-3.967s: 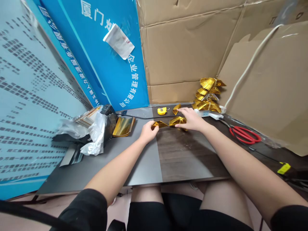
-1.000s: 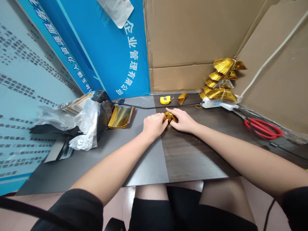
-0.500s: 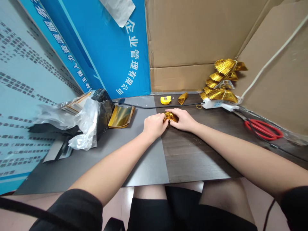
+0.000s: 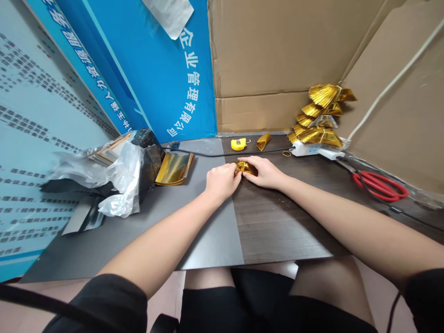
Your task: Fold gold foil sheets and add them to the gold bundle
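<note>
1. Fingers of the left hand (image 4: pixel 222 181) and the right hand (image 4: pixel 265 173) bend in and pinch from both sides, so neither hand is open wide. Together they hold a small folded gold foil bundle (image 4: pixel 246 168) (the fingers hide much of it).
2. That bundle sits near the far side of the dark desk (image 4: pixel 277 222), right by the line where the plain gray part meets the wood-look part.
3. Some work looks done. A heap of pleated gold foil fans (image 4: pixel 321 113) stands at the far right, next to a white power strip (image 4: pixel 308 149). One folded gold piece (image 4: pixel 263 141) lies alone at the far edge of the desk, just right of a yellow tape measure (image 4: pixel 238 144).
4. Some work looks left. A stack of smooth gold foil sheets (image 4: pixel 174 169) lies on the left, with no pleats that I can see. It rests beside a clear plastic bag (image 4: pixel 125 180) and a black bag (image 4: pixel 149 157). The bundle in the hands looks less spread out than the fans.
5. Red-handled scissors (image 4: pixel 379 186) lie to the right, away from both hands.
</note>
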A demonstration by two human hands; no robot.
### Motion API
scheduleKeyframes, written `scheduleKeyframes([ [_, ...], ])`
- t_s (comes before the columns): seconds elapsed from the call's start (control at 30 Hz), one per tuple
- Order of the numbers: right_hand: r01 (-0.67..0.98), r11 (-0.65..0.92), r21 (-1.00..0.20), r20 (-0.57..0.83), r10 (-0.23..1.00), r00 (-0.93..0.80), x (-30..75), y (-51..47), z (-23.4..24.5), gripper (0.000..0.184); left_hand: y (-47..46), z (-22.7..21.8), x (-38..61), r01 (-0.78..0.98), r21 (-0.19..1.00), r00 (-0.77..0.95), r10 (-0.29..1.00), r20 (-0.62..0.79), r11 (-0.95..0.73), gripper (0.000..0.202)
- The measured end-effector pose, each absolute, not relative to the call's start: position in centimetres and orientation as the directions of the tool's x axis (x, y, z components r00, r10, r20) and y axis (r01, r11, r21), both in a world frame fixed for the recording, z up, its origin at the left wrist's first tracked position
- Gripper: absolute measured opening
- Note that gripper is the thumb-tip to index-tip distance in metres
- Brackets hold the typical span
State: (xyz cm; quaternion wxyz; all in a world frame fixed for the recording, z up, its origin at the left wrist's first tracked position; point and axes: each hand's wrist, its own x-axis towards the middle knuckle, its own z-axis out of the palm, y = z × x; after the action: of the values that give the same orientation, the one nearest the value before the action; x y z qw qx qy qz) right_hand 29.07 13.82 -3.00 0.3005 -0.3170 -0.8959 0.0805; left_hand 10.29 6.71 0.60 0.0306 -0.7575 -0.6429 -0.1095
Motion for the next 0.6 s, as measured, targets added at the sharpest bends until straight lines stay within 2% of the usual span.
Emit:
scheduleKeyframes([
  [0.17,0.512,0.791,-0.335,0.5,0.61,-0.615,29.07,13.91,-3.09,0.049,6.78,0.6,10.23,0.978,0.099,0.16,0.965,0.208,-0.184,0.032],
  [0.4,0.522,0.799,-0.299,0.487,0.598,-0.636,29.09,13.62,-2.88,0.059,6.68,0.68,10.3,0.977,0.103,0.163,0.963,0.216,-0.188,0.031],
  [0.6,0.535,0.806,-0.253,0.515,0.58,-0.631,28.95,13.5,-2.78,0.05,6.75,0.56,10.32,0.976,0.101,0.166,0.959,0.23,-0.194,0.031],
])
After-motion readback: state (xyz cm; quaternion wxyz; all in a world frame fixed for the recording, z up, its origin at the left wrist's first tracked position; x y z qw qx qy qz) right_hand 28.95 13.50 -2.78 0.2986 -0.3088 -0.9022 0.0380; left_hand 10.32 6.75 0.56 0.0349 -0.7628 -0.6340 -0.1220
